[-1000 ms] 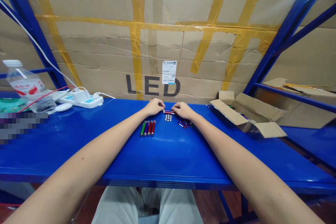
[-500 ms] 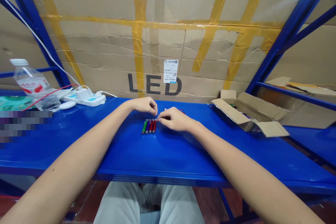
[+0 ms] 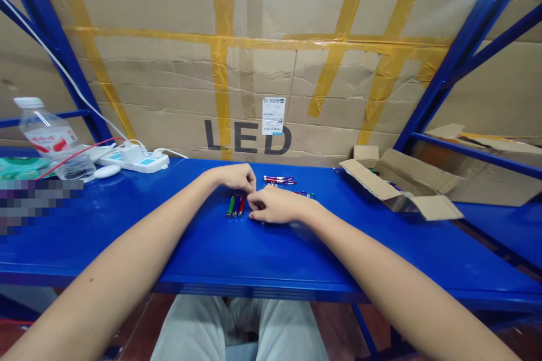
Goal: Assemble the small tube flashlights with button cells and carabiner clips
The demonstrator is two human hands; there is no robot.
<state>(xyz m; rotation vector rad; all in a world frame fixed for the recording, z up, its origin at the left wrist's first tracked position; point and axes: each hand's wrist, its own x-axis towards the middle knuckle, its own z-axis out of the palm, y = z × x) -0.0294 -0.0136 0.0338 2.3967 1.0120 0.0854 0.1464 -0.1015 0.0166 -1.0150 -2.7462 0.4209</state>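
Three slim metallic penlight-like tubes lie side by side on the blue table: a green tube (image 3: pixel 231 206), a blue-purple tube (image 3: pixel 236 206) and a red tube (image 3: pixel 241 205). My left hand (image 3: pixel 239 177) is closed just beyond their far ends, fingertips tucked down and out of sight. Close to the red tube's right side, my right hand (image 3: pixel 273 203) has its fingers bent in a pinch, and whatever they hold is hidden. Beyond the right hand lie red tubes (image 3: pixel 279 180) with clips. A keyring-like clip (image 3: pixel 311 196) shows past its wrist.
At the right stands an opened cardboard box (image 3: pixel 393 186) with small items inside. On the left are a plastic bottle (image 3: pixel 55 141), a white power strip (image 3: pixel 141 161) and a white oval object (image 3: pixel 107 172). A large taped carton (image 3: pixel 169 84) walls off the back.
Both hands have moved slightly toward me. The rightmost red tube of the row no longer shows where my right hand now is. Red tubes behind that hand have come into view.
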